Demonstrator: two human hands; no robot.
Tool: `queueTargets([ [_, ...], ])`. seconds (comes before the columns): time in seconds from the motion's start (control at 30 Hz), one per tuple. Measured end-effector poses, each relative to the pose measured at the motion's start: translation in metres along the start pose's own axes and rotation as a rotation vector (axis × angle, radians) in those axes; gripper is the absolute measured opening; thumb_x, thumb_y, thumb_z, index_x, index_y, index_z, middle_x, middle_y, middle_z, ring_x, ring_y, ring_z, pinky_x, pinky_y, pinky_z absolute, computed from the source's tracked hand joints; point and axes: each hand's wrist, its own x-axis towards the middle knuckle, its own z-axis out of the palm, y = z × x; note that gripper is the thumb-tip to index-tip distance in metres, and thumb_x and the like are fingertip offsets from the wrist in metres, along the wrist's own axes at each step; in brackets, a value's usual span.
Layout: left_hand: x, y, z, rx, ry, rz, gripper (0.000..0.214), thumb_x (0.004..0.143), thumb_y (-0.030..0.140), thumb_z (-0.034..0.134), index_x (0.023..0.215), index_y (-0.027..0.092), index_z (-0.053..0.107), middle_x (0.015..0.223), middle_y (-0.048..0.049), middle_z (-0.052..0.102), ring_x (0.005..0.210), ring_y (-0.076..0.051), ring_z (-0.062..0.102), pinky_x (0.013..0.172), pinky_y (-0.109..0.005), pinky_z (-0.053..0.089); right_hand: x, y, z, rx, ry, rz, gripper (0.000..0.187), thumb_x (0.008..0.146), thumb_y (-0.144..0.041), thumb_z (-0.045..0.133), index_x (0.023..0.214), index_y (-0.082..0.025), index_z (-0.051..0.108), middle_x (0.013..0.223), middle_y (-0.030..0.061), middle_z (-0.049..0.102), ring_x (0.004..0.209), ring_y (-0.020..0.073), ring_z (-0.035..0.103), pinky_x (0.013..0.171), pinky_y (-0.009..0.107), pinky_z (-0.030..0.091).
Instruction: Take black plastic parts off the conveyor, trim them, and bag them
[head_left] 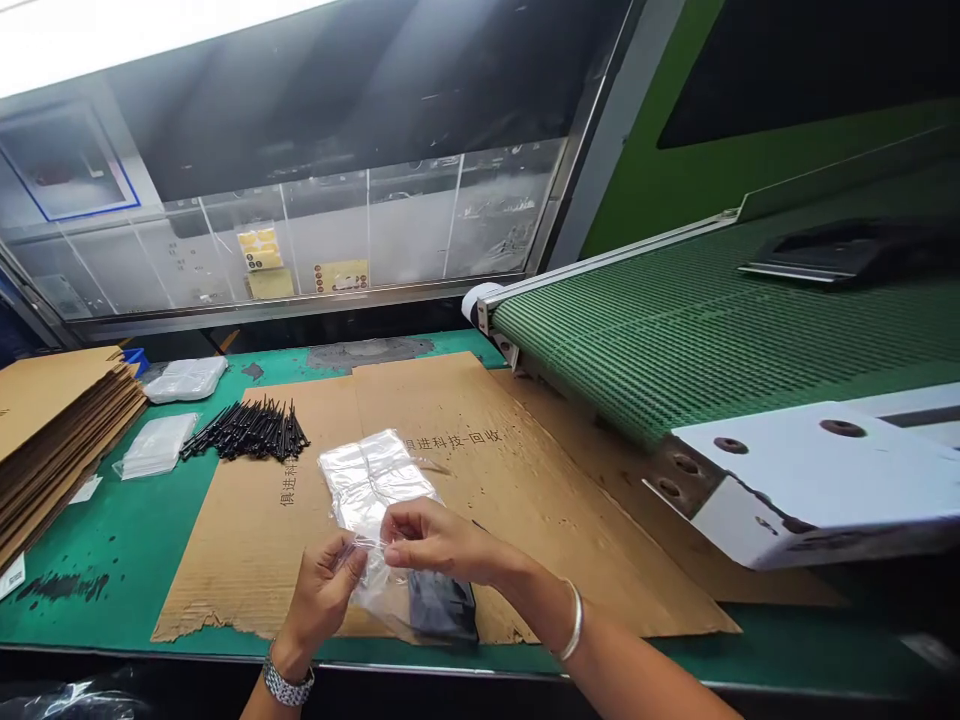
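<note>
My left hand (326, 585) and my right hand (431, 540) come close together over the front of a flat cardboard sheet (247, 560). Between them is a clear plastic bag (379, 595), pinched at its upper edge by the fingers of both. A black plastic part (444, 608) lies at the bag's lower right; whether it sits inside the bag I cannot tell. Just beyond my fingers rests a stack of clear plastic bags (375, 470). Farther left, a pile of thin black rods (251, 430) lies partly on the cardboard.
At right, a green conveyor belt (637, 320) carries a dark part (832, 250); its white end bracket (810, 480) juts over the table. Stacked cardboard (67, 430) stands at left, beside white packets (157, 445) and a bundle of clear bags (185, 380). A glass panel (322, 230) closes the back.
</note>
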Motion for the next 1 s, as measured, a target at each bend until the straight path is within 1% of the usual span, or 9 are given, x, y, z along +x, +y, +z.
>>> queueTargets([
  [0.13, -0.013, -0.001, -0.001, -0.079, -0.004, -0.077, 0.032, 0.077, 0.045, 0.057, 0.070, 0.015, 0.063, 0.057, 0.0006, 0.052, 0.052, -0.011, 0.042, 0.049, -0.022, 0.033, -0.029, 0.010, 0.010, 0.125, -0.041, 0.049, 0.047, 0.068, -0.060, 0.060, 0.062, -0.015, 0.049, 0.053, -0.0055, 0.042, 0.048, 0.0059, 0.034, 0.044, 0.019, 0.025],
  [0.3, -0.022, 0.000, 0.003, -0.101, -0.005, -0.115, 0.034, 0.075, 0.047, 0.059, 0.067, 0.015, 0.066, 0.047, 0.0046, 0.039, 0.045, -0.008, 0.029, 0.043, -0.022, 0.025, -0.048, 0.026, 0.028, 0.227, 0.137, 0.053, 0.054, 0.069, -0.065, 0.056, 0.054, -0.018, 0.037, 0.048, -0.0085, 0.030, 0.045, 0.0042, 0.022, 0.042, 0.021, 0.014],
  [0.4, -0.024, -0.004, 0.005, -0.106, 0.000, -0.128, 0.039, 0.075, 0.051, 0.056, 0.070, 0.014, 0.069, 0.043, 0.0064, 0.031, 0.041, -0.007, 0.023, 0.040, -0.022, 0.020, -0.054, 0.031, 0.035, 0.280, 0.225, 0.057, 0.054, 0.070, -0.068, 0.054, 0.056, -0.018, 0.040, 0.047, -0.0079, 0.033, 0.044, 0.0047, 0.025, 0.043, 0.021, 0.016],
  [0.53, -0.028, -0.007, 0.008, -0.079, 0.047, -0.134, 0.036, 0.078, 0.048, 0.055, 0.080, 0.016, 0.070, 0.047, 0.0037, 0.042, 0.044, -0.010, 0.035, 0.045, -0.024, 0.031, -0.060, 0.035, 0.042, 0.337, 0.281, 0.081, 0.052, 0.065, -0.065, 0.061, 0.059, -0.018, 0.040, 0.049, -0.0080, 0.035, 0.045, 0.0053, 0.027, 0.043, 0.021, 0.018],
  [0.63, -0.032, -0.002, 0.012, 0.076, 0.220, -0.025, 0.025, 0.077, 0.035, 0.061, 0.096, 0.020, 0.068, 0.072, -0.0029, 0.060, 0.069, -0.018, 0.052, 0.067, -0.028, 0.041, -0.064, 0.033, 0.045, 0.223, 0.373, 0.063, 0.055, 0.063, -0.065, 0.063, 0.054, -0.019, 0.035, 0.048, -0.0081, 0.030, 0.047, 0.0059, 0.024, 0.044, 0.021, 0.018],
  [0.7, -0.037, 0.003, 0.016, 0.168, 0.349, 0.059, 0.019, 0.076, 0.031, 0.062, 0.092, 0.022, 0.067, 0.079, -0.0043, 0.060, 0.078, -0.020, 0.053, 0.073, -0.030, 0.040, -0.066, 0.029, 0.049, 0.061, 0.445, 0.037, 0.054, 0.068, -0.065, 0.058, 0.053, -0.019, 0.036, 0.049, -0.0063, 0.033, 0.048, 0.0074, 0.028, 0.046, 0.022, 0.022],
  [0.77, -0.043, 0.010, 0.020, 0.108, 0.267, 0.013, 0.014, 0.078, 0.034, 0.059, 0.079, 0.021, 0.066, 0.071, -0.0029, 0.058, 0.070, -0.019, 0.051, 0.066, -0.028, 0.040, -0.067, 0.026, 0.053, -0.101, 0.485, 0.004, 0.051, 0.073, -0.063, 0.054, 0.054, -0.018, 0.040, 0.051, -0.0041, 0.039, 0.050, 0.0093, 0.035, 0.048, 0.023, 0.026],
  [0.9, -0.053, 0.021, 0.033, -0.258, -0.183, -0.208, 0.024, 0.076, 0.041, 0.061, 0.074, 0.017, 0.062, 0.069, -0.0028, 0.057, 0.066, -0.016, 0.050, 0.063, -0.027, 0.041, -0.066, 0.026, 0.066, -0.385, 0.474, -0.150, 0.044, 0.082, -0.054, 0.048, 0.057, -0.020, 0.038, 0.054, -0.0028, 0.042, 0.051, 0.0106, 0.036, 0.050, 0.025, 0.027],
  [1.0, -0.054, 0.023, 0.041, -0.512, -0.128, -0.308, 0.022, 0.076, 0.035, 0.063, 0.065, 0.017, 0.057, 0.064, -0.0010, 0.057, 0.063, -0.013, 0.051, 0.063, -0.025, 0.041, -0.066, 0.029, 0.071, -0.461, 0.393, -0.210, 0.044, 0.083, -0.051, 0.050, 0.056, -0.020, 0.032, 0.053, -0.0045, 0.036, 0.049, 0.0098, 0.031, 0.049, 0.025, 0.025],
])
